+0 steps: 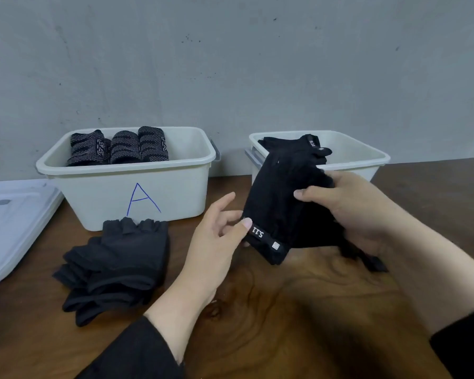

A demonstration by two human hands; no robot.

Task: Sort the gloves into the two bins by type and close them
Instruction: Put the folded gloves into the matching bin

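While a plain black glove was held up between the two hands, the sorting step was judged to be in hand, with neither bin yet closed. The glove was gripped by the right hand, whose fingers were curled round its upper part, the thumb pressed on the cloth facing the camera; its labelled cuff was pinched by the thumb and fingertips of the left hand, the remaining fingers being spread loosely. Just beyond the right fingers, bin B was seen, and another plain glove was draped over its near rim, touching the held one or just behind it; which could not be told. Beyond the left fingers stood bin A, in which three patterned gloves were lodged upright. Below and to the outer side of the left fingers a pile of plain gloves was left on the table, and further out the lids were lying. The next move was judged to call for the cuff to be released and the glove carried forward and dropped into bin B, clear of the rim, so that a lid could later be seated.
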